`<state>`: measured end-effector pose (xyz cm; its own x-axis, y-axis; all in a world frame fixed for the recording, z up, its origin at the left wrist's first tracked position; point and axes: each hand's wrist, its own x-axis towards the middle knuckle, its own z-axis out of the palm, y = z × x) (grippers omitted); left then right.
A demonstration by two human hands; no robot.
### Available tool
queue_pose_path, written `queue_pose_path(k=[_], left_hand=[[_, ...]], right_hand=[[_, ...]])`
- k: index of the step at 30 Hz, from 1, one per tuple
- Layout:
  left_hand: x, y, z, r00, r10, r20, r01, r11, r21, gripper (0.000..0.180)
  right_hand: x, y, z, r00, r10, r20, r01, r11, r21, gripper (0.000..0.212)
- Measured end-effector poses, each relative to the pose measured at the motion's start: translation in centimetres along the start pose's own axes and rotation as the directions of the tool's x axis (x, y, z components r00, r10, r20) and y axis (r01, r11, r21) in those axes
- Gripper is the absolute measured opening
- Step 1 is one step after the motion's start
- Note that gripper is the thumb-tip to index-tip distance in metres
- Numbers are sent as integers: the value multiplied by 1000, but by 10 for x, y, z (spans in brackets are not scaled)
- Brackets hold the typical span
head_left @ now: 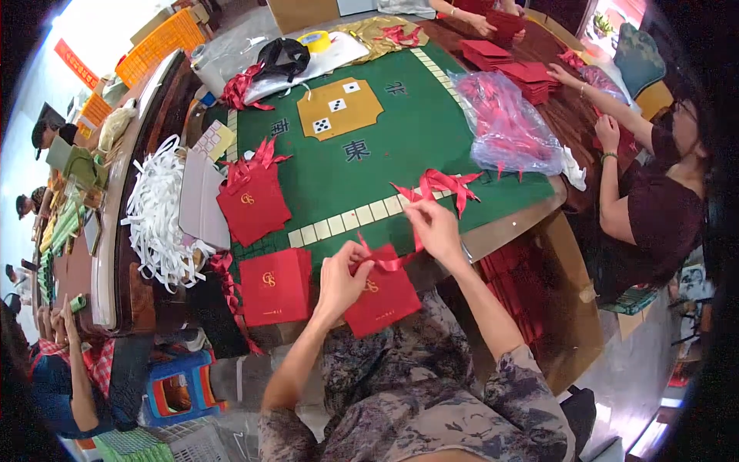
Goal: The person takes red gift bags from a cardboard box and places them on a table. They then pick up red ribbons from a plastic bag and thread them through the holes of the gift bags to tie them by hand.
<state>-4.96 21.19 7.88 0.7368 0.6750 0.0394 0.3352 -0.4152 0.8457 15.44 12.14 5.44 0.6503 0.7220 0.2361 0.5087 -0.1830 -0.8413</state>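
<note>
A small red paper bag with gold print hangs tilted at the table's near edge, in front of my lap. At its top edge, my left hand is closed in a pinch on the bag and its red ribbon. The ribbon runs rightward and up to my right hand, whose thumb and fingers pinch its other part. Just beyond that hand lies a bunch of loose red ribbons. Left of my left hand is a flat stack of red bags; farther back sit red bags with tied ribbons.
A green game mat covers the table. A clear plastic bag of red ribbons rests at the right. White straps heap up on the left. Across the right corner, a co-worker handles red items beside red stacks.
</note>
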Motion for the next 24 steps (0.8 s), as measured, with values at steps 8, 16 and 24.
queue_pose_path(k=[8, 16, 24], left_hand=[[24, -25, 12, 996, 89, -27, -85, 988, 131, 21], [0, -23, -27, 983, 172, -69, -127, 898, 422, 30], [-12, -31, -27, 988, 153, 1, -130, 840, 526, 34]], right_hand=[[39, 38, 17, 986, -119, -119, 59, 907, -417, 22], [21, 1, -9, 977, -160, -141, 166, 986, 32, 18], [-49, -82, 0, 950, -162, 266, 140, 985, 103, 12]])
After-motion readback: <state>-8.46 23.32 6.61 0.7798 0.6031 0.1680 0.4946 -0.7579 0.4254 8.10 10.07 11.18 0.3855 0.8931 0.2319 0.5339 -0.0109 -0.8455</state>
